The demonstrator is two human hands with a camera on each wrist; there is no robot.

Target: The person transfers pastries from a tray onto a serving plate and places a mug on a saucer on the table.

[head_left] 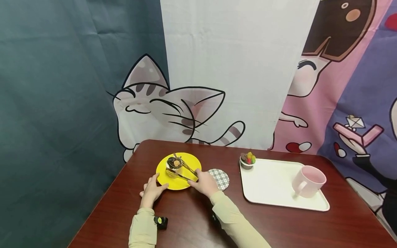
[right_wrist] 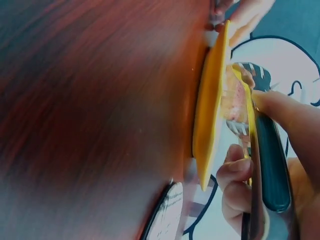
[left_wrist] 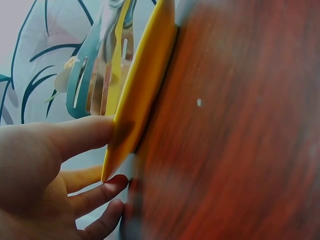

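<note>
A yellow plate (head_left: 178,186) lies at the left of the table with a small cake (head_left: 174,163) on it, dark on top. My left hand (head_left: 152,190) pinches the plate's near left rim; in the left wrist view the thumb presses one side, fingertips the other. My right hand (head_left: 204,183) grips metal serving tongs (right_wrist: 272,160) with dark green and yellow on their arms. Their two ends stand on either side of the cake, over the plate. Whether they press on the cake I cannot tell.
Right of the plate lies a round checked coaster (head_left: 221,179), close to my right hand. A white tray (head_left: 266,182) farther right carries a pink mug (head_left: 307,182). At its far left corner is a small bowl (head_left: 247,166) of colourful pieces. Behind the table hangs a printed curtain (head_left: 217,51).
</note>
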